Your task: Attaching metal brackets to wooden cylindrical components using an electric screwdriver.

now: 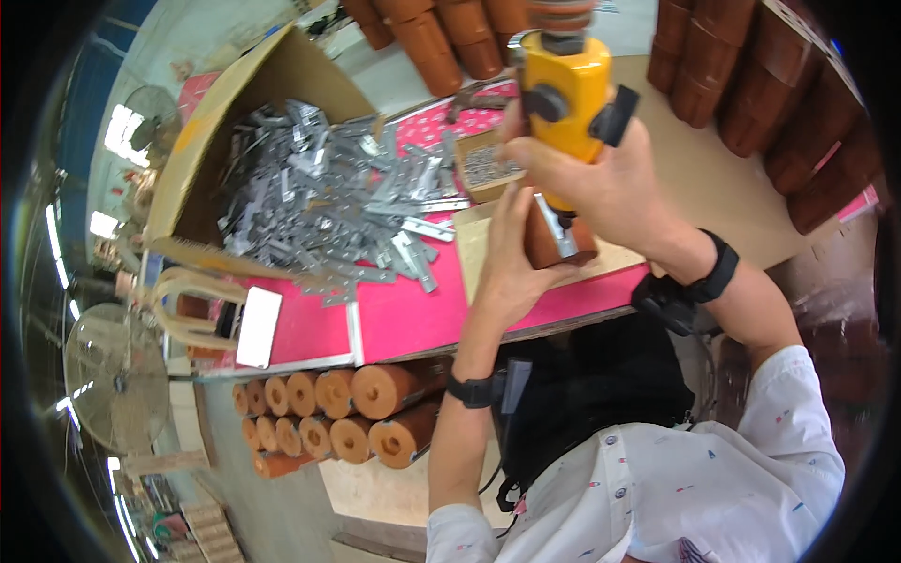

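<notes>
My right hand [615, 188] is wrapped round a yellow power screwdriver [568, 80], held upright with its tip pointing down. Under that tip lies a flat silver metal strip [564, 242] on a reddish-brown, rounded wooden piece [540, 236]. My left hand [507, 267] grips this piece from the left, its thumb along the near side. The piece rests on a light board [474, 249] at the table's edge. Whether a screw sits under the tip is too small to tell.
Loose metal strips [347, 206] spill from a tipped cardboard box [188, 178] onto the pink tabletop [404, 319]. A small box of screws [483, 169] stands beyond my left hand. Brown cylinders [380, 389] are stacked below the table; more brown pieces [732, 75] stand at the back right.
</notes>
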Demonstrator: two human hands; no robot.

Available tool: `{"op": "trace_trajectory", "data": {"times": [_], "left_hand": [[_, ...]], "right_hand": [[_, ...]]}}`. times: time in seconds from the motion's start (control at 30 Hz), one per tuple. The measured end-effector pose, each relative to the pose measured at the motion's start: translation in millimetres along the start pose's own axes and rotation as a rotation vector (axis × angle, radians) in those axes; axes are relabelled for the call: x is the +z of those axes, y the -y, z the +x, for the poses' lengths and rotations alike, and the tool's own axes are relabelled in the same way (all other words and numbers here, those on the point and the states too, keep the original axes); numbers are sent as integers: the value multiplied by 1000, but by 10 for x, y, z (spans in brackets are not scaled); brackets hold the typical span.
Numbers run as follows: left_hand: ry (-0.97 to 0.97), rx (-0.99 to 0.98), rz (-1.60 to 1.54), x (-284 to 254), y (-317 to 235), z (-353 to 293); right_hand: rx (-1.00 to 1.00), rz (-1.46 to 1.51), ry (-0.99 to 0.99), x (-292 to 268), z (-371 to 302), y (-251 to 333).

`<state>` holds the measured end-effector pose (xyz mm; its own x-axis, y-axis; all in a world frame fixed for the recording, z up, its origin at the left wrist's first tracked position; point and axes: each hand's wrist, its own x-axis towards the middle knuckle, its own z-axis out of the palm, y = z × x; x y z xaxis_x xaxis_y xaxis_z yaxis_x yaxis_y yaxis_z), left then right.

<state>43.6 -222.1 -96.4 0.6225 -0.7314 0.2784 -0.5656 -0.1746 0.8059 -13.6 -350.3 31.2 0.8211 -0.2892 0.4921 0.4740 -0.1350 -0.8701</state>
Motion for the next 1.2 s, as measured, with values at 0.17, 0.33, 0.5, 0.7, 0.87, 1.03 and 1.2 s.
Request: {"op": "trace_trajectory", "data": {"times": [0.17, 0.33, 0.5, 0.7, 0.87, 1.03, 1.2], "left_hand": [[-36, -102, -285, 62, 87, -28], [-69, -73, -224, 81, 42, 3], [-105, -71, -247, 112, 24, 6], [38, -235, -320, 58, -25, 4], [-123, -103, -272, 77, -79, -12], [-74, -152, -301, 34, -106, -22], [-38, -159, -239, 20, -159, -13]], "right_hand": [[-121, -12, -32, 29, 27, -78], [-182, -49, -11, 13, 15, -96], [-202, -94, -11, -6, 20, -97], [-254, -148, -2, -28, 16, -134], [-178, -68, -35, -14, 6, -178], [-183, -43, -17, 12, 8, -185], [-189, -65, -22, -14, 38, -188]]}}
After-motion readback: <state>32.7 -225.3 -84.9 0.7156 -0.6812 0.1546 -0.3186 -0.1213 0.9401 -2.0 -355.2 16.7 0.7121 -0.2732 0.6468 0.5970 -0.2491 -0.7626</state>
